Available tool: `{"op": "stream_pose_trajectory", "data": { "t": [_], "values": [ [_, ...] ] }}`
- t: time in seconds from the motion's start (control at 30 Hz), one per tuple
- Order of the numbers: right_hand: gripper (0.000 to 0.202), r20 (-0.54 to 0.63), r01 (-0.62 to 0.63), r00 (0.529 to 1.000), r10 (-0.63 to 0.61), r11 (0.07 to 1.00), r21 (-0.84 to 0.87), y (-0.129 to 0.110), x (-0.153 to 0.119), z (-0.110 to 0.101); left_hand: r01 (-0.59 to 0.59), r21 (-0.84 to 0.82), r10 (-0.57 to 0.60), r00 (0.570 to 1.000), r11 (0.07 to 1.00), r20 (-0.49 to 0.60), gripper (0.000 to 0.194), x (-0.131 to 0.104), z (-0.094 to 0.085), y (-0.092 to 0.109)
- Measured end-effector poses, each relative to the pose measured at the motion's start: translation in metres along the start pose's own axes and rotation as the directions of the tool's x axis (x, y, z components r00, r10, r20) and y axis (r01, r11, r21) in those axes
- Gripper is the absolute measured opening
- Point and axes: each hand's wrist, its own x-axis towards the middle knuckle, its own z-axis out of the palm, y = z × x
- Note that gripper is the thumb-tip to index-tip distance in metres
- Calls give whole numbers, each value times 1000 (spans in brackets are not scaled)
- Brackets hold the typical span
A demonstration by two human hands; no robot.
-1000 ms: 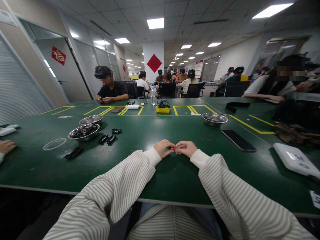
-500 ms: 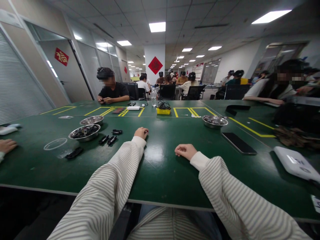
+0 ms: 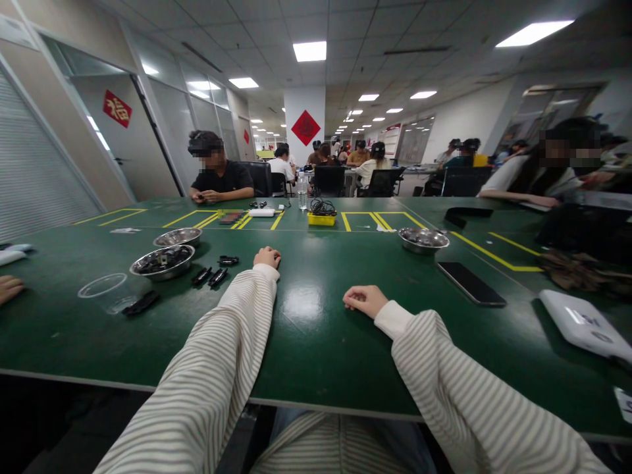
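Observation:
My left hand [image 3: 267, 257] rests on the green table [image 3: 316, 359] with its fingers curled. Something small and dark shows at its fingertips, too little to name. Just left of it lie several black plastic parts [image 3: 217, 277]. Beyond those stands a metal bowl [image 3: 162, 274] filled with similar black parts, and a second metal bowl [image 3: 178, 237] sits behind it. My right hand [image 3: 366, 300] lies on the table to the right, fingers loosely closed, with nothing visible in them. A black phone [image 3: 471, 283] is to its right.
A clear plastic cup [image 3: 105, 293] lies tipped by a black part [image 3: 141, 303]. Another metal bowl [image 3: 423, 240] stands right of centre, a yellow box of cables [image 3: 322, 217] and a bottle [image 3: 303, 192] farther back. At right is a white device [image 3: 585, 322]. A neighbour's hand [image 3: 10, 288] rests left.
My left hand has shifted a little to the left, toward the black parts. My right hand stays nearly where it was. The neighbour's hand shows less at the left edge.

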Motion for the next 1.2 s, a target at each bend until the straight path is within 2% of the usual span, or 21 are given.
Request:
{"op": "stream_pose_trajectory", "data": {
  "t": [0.1,0.2,0.33,0.43,0.5,0.53,0.63,0.7,0.77,0.83,0.9,0.97,1.03,1.1,1.2],
  "values": [
    [21,1,-5,1000,5,1000,29,1,0,0,-131,-63,121,983,989,-142,18,-6,-4,10],
    [21,-16,-53,998,54,994,99,3,2,0,-342,-176,305,929,923,-210,19,-22,-7,36],
    [22,-123,-108,983,133,976,187,6,3,-3,-600,-344,560,799,722,-219,20,-61,-10,88],
    [23,-201,-89,970,134,972,215,8,4,-4,-699,-426,698,690,574,-192,19,-91,-12,121],
    [22,-223,-76,967,124,975,210,10,4,-5,-713,-456,740,654,533,-158,18,-106,-13,134],
    [22,-223,-75,967,119,978,197,11,4,-5,-709,-464,746,651,531,-141,18,-110,-14,138],
    [20,-197,-85,975,106,990,108,11,3,-6,-680,-465,718,685,567,-124,27,-109,-15,139],
    [20,-170,-79,982,81,997,23,10,2,-6,-640,-432,653,744,636,-141,32,-98,-15,129],
    [19,-127,-49,991,40,997,-68,10,1,-7,-562,-353,541,825,748,-166,32,-81,-14,111],
    [18,-65,6,998,-15,989,-147,9,0,-7,-411,-243,374,909,879,-184,32,-61,-12,85],
    [20,-6,75,997,-78,977,-200,10,-1,-7,-166,-162,138,975,973,-174,39,-44,-9,54],
    [21,32,140,990,-136,964,-228,10,-2,-8,-65,-153,42,987,986,-152,37,-33,-7,27],
    [18,59,181,983,-172,953,-244,12,-1,-8,-43,-159,26,994,986,-105,28,-26,-6,9],
    [16,73,196,980,-184,947,-254,13,-1,-8,-74,-171,66,997,983,-51,20,-24,-6,2],
    [15,61,195,981,-185,943,-271,14,0,-7,-177,-205,184,983,963,11,13,-27,-6,11]
  ]
}}
